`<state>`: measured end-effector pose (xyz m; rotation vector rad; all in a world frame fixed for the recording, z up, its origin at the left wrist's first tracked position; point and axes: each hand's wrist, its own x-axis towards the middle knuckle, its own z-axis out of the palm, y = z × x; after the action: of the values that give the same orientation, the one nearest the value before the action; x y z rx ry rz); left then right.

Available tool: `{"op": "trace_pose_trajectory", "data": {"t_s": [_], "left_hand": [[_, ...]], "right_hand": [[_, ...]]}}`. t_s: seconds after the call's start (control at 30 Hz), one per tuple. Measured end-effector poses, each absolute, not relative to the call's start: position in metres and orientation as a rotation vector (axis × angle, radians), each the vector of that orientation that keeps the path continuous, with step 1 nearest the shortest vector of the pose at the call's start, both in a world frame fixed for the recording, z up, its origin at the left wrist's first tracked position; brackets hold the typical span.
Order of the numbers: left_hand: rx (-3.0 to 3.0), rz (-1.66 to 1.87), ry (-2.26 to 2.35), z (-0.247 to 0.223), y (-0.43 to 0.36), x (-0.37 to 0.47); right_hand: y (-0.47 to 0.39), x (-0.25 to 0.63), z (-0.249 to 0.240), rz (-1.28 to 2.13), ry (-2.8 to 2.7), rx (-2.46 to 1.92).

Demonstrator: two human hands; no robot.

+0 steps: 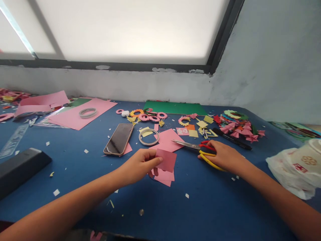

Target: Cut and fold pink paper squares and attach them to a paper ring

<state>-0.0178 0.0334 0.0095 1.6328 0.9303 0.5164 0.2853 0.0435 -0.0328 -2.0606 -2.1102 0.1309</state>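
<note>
Between thumb and fingers, my left hand [142,164] holds a small pink paper square [167,160] above the table. More pink pieces [165,176] lie just under it. My right hand [218,154] is closed on scissors [208,154] with red and yellow handles; their blades point left over a larger pink sheet [167,139]. A roll of tape [148,137] sits behind my left hand, with a phone [118,139] to its left. Small yellow squares [193,133] lie beyond the scissors.
A black marker [233,140] and a pile of folded paper shapes [238,125] are at the right, near a white plastic bag [298,167]. A dark box-like object [23,170] stands at the left. Green card [175,107] lies by the wall.
</note>
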Motion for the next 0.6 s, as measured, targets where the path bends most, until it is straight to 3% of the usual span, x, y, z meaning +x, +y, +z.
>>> {"op": "trace_pose_trajectory", "data": {"t_s": [0.33, 0.6], "left_hand": [[1.661, 0.507, 0.941, 0.001, 0.036, -0.018], [2.016, 0.467, 0.945, -0.006, 0.025, -0.007]], "right_hand": [[0.042, 0.273, -0.026, 0.180, -2.000, -1.641], [-0.003, 0.197, -0.022, 1.202, -1.771, -1.192]]}}
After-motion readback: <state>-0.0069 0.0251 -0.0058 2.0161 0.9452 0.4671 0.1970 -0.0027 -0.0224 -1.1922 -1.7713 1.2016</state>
